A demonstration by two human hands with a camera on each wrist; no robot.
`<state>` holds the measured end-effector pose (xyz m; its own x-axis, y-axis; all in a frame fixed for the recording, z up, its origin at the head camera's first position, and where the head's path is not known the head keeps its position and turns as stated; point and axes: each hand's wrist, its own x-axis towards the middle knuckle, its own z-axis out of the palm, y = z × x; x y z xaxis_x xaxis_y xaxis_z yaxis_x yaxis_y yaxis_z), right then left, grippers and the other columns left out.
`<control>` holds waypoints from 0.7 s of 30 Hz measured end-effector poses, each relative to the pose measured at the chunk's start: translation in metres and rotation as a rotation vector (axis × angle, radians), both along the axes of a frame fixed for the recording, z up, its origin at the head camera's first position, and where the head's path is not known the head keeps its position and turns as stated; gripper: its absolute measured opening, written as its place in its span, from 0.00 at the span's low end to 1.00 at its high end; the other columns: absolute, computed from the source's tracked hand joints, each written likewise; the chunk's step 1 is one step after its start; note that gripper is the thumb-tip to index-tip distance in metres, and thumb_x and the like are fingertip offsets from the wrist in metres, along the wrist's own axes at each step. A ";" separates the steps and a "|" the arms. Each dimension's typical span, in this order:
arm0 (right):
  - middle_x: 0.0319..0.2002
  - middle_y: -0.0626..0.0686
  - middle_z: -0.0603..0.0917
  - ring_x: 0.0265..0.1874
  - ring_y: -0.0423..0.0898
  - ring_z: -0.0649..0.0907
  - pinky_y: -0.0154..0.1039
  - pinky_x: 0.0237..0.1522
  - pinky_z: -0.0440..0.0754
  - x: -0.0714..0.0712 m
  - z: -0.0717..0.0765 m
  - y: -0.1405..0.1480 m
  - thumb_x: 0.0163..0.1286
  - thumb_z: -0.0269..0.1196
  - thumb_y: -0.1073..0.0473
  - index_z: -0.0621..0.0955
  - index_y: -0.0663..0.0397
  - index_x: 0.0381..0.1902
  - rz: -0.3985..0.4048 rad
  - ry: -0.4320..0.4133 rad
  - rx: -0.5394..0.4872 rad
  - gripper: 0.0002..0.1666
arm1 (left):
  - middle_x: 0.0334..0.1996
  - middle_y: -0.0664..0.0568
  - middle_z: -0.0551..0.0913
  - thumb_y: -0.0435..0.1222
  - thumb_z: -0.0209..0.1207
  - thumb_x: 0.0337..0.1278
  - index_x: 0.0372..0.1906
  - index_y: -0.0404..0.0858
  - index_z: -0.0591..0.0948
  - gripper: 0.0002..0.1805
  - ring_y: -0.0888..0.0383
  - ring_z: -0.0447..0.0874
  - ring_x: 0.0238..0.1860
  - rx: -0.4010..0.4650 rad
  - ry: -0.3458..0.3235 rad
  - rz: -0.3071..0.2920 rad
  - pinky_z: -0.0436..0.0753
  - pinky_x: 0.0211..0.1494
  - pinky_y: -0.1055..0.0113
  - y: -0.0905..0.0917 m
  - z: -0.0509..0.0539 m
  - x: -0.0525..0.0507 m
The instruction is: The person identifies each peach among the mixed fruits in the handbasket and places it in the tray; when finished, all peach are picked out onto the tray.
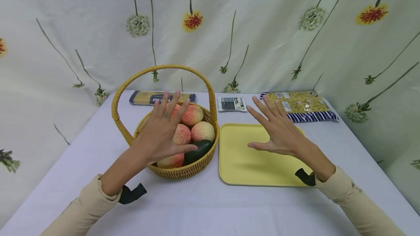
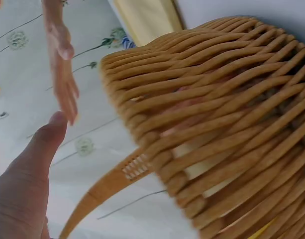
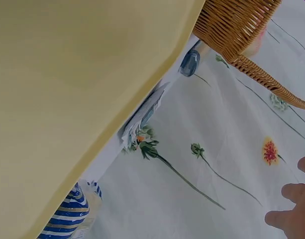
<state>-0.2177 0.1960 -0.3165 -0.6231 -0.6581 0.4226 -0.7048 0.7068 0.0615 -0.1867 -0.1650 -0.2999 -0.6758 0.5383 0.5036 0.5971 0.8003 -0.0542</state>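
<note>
My left hand [image 1: 160, 134] is held over the wicker basket [image 1: 193, 168], fingers spread and nothing in its grasp. Inside the basket lie several peaches [image 1: 202, 131] and a dark green, smooth oblong item [image 1: 198, 152]; the hand hides part of them. Over the yellow tray [image 1: 236, 170], my right hand [image 1: 279, 130] is raised with its fingers spread, holding nothing. In the left wrist view the thumb [image 2: 30, 159] is beside the basket weave [image 2: 217, 109]. The right wrist view catches only some fingertips [image 3: 291, 199] at its edge, apart from the tray [image 3: 82, 89].
Behind the basket lies a long pack of pasta [image 1: 144, 98]. A small black-and-white labelled packet [image 1: 231, 103] sits behind the tray, and a large bag of pasta [image 1: 305, 106] is at the back right. The basket's tall handle [image 1: 164, 67] arches upward. Flowered cloth [image 1: 262, 28] hangs behind the table.
</note>
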 end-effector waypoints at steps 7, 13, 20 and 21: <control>0.77 0.54 0.45 0.75 0.58 0.44 0.62 0.72 0.43 -0.001 0.002 -0.006 0.57 0.55 0.22 0.49 0.40 0.77 0.025 -0.032 -0.012 0.58 | 0.77 0.45 0.37 0.60 0.71 0.32 0.76 0.39 0.39 0.71 0.47 0.37 0.77 0.169 0.084 -0.014 0.68 0.65 0.41 -0.008 0.031 0.014; 0.77 0.53 0.44 0.76 0.54 0.42 0.60 0.73 0.43 -0.001 0.004 -0.015 0.57 0.58 0.24 0.50 0.41 0.76 0.060 -0.052 -0.020 0.58 | 0.76 0.44 0.45 0.41 0.78 0.32 0.74 0.35 0.46 0.65 0.49 0.46 0.76 0.299 0.173 0.040 0.68 0.66 0.45 -0.018 0.052 0.022; 0.77 0.52 0.44 0.76 0.53 0.42 0.64 0.71 0.46 -0.003 0.003 -0.024 0.56 0.60 0.26 0.49 0.40 0.77 0.093 -0.077 -0.028 0.59 | 0.76 0.49 0.48 0.37 0.75 0.39 0.75 0.41 0.46 0.60 0.45 0.56 0.73 0.400 0.152 0.207 0.66 0.67 0.47 -0.038 0.063 0.024; 0.77 0.52 0.43 0.76 0.53 0.42 0.64 0.71 0.47 -0.003 0.003 -0.026 0.56 0.60 0.26 0.49 0.39 0.77 0.095 -0.084 -0.031 0.59 | 0.76 0.49 0.48 0.36 0.75 0.40 0.75 0.42 0.46 0.61 0.41 0.60 0.70 0.416 0.126 0.227 0.66 0.66 0.45 -0.041 0.064 0.022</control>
